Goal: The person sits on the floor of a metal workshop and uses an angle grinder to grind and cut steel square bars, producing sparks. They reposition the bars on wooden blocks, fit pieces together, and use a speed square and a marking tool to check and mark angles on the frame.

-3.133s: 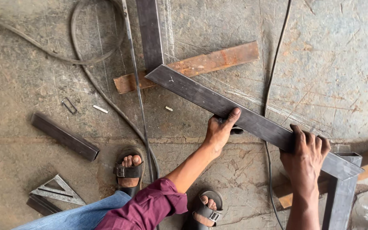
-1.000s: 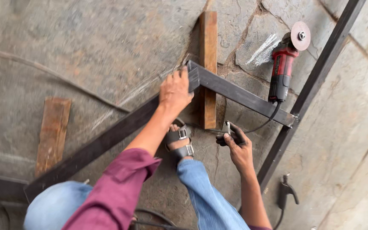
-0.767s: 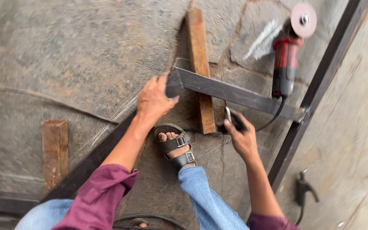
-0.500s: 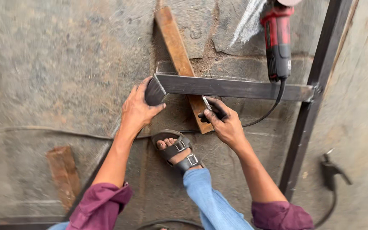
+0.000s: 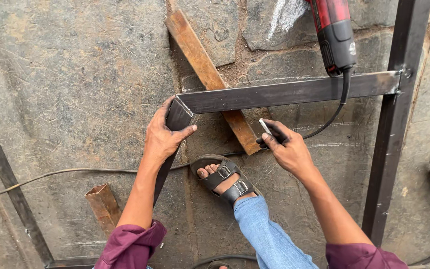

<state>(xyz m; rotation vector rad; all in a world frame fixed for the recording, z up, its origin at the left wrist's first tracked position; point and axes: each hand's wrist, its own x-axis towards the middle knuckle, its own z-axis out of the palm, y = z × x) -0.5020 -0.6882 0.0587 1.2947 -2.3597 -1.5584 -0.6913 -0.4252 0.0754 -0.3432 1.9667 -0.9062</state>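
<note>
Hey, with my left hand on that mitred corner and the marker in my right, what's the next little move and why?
Probably bring the right hand with its small white marker up to the corner joint. The left hand grips the angled bar against the horizontal bar, so the corner looks held in place while the marker tip hangs apart from it.

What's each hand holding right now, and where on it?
Left hand clasps the dark steel tube at its mitred end, at the frame corner. Right hand pinches a small white marking stick by its lower end, tip up.
</note>
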